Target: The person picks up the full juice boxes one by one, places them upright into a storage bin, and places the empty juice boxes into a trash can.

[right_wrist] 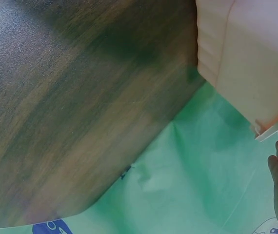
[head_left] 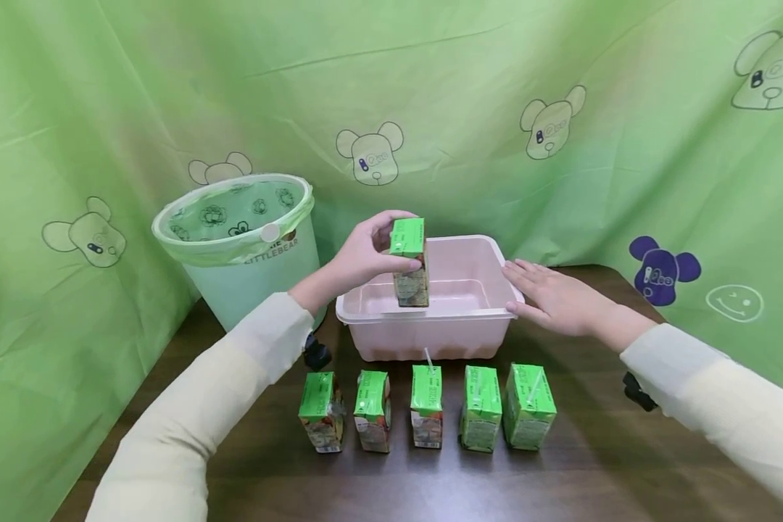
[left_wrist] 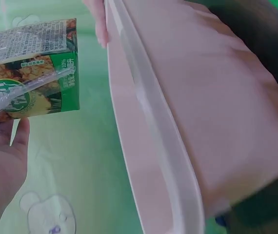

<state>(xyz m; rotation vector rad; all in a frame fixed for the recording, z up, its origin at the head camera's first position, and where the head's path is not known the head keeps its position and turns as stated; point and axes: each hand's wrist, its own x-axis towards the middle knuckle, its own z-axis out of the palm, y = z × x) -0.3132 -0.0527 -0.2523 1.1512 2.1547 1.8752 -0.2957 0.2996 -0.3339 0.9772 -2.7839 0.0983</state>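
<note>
My left hand (head_left: 365,250) grips a green-topped juice carton (head_left: 409,272) above the pink plastic basin (head_left: 424,337). In the left wrist view, this juice carton (left_wrist: 31,73) shows pineapple pictures and a wrapped straw (left_wrist: 27,90) along its side. Fingers of my right hand (head_left: 557,297) lie straight against the basin's right rim. Five would be too fine a tally, so several similar cartons (head_left: 426,406) stand in a row on the table in front of the basin; one has a straw (head_left: 428,357) poking up from its top.
A pale green trash bin (head_left: 261,283) with a patterned liner stands to the left of the basin. Green curtain cloth (head_left: 457,87) with bear prints hangs behind the dark wooden table (head_left: 378,493). Small black objects (head_left: 316,353) show beside each forearm.
</note>
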